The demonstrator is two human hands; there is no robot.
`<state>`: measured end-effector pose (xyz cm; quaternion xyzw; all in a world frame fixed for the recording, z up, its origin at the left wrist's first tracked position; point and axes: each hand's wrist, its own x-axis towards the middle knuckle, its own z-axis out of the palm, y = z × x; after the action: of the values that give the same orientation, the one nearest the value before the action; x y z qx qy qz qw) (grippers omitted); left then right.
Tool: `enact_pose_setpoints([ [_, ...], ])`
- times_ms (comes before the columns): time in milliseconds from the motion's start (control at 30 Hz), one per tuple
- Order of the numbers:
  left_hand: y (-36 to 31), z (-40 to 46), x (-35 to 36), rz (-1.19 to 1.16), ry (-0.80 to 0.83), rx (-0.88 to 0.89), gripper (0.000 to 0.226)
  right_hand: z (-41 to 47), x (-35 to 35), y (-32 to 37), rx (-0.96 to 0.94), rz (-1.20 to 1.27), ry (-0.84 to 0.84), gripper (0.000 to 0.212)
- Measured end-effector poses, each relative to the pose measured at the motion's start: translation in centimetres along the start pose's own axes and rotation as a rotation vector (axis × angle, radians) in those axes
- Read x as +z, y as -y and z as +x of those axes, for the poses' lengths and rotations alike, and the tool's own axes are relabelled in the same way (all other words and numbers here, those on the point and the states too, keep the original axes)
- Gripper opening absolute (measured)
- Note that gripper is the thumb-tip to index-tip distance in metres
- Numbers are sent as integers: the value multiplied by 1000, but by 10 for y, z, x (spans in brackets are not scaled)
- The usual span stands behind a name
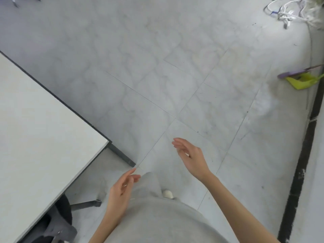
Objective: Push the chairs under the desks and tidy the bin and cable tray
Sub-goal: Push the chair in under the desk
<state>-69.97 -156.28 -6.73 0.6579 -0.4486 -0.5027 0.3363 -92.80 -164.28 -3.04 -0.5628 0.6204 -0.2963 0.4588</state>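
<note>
Nowhere can writing be read; both the left hand [121,190] and right hand [190,156] are held loose, holding nothing, beside the tabletop [35,128].

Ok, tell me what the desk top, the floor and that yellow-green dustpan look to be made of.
Desk top: likely laminated board, matte pale grey with a dark edge band.
Floor: looks like polished stone-look tile, grey veining with thin straight joints; could be vinyl.
Dustpan: probably moulded plastic, given its bright, even yellow-green colour and smooth surface.
</note>
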Motion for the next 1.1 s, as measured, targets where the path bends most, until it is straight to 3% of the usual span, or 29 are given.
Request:
enact_pose_setpoints([
  [100, -16, 57, 6, 0, -88, -20, 43, 72, -13, 7, -20, -1, 29, 33],
  [200, -33, 134, 17, -26, -132, -27, 36, 138, -19, -2, 46, 23, 42, 30],
  [367, -105, 282, 24, -54, -124, 73, 27, 225, -39, -6, 182, 37, 2, 36],
  [533, -199, 425, 14, -36, -55, 173, 28, 327, -72, 15, 205, 8, -23, 34],
  [700, -255, 542, 0, -65, -94, 218, 24, 455, -79, 41, 185, 80, -33, 35],
  [867, -252, 633, -27, -114, -263, 61, 26, 630, -65, 83, 81, -14, 170, 34],
  [1100, -260, 714, -72, -256, -710, -240, 35, 871, -7, 220, -159, -90, 531, 28],
])
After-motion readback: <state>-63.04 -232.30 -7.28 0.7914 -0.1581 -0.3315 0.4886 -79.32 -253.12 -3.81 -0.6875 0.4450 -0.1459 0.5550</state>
